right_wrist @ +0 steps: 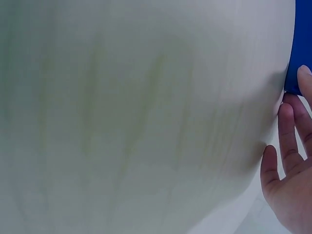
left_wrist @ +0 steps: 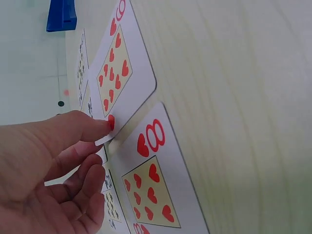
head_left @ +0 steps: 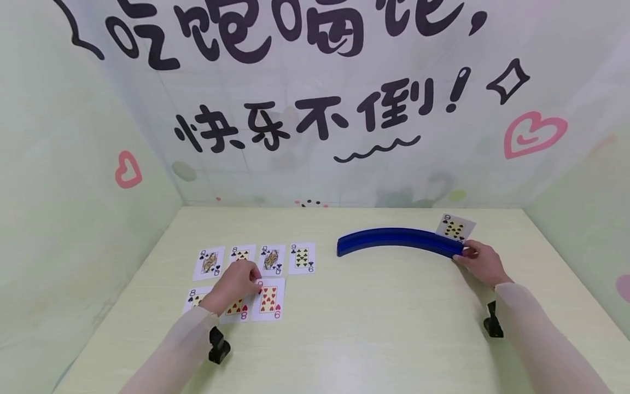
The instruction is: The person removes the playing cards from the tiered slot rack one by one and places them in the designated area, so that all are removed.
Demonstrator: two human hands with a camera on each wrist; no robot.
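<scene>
My left hand (head_left: pixel 235 285) is over the left part of the table and pinches the top left corner of the nine of hearts (head_left: pixel 268 300) between thumb and index finger. In the left wrist view the eight of hearts (left_wrist: pixel 156 180) lies just beside that card. At the right, my right hand (head_left: pixel 484 264) grips the right end of a curved blue card holder (head_left: pixel 394 236), its thumb on the front. A nine of spades (head_left: pixel 454 227) stands tilted in the holder close to that hand. The right wrist view catches only the holder's end (right_wrist: pixel 302 44) and part of the hand.
Behind the left hand runs a row with a black queen (head_left: pixel 209 264), an eight of clubs (head_left: pixel 241 254), a queen of clubs (head_left: pixel 270 260) and a nine of clubs (head_left: pixel 302 258). An eight of spades (head_left: pixel 195 300) lies partly under the left forearm. Printed cloth walls enclose the table.
</scene>
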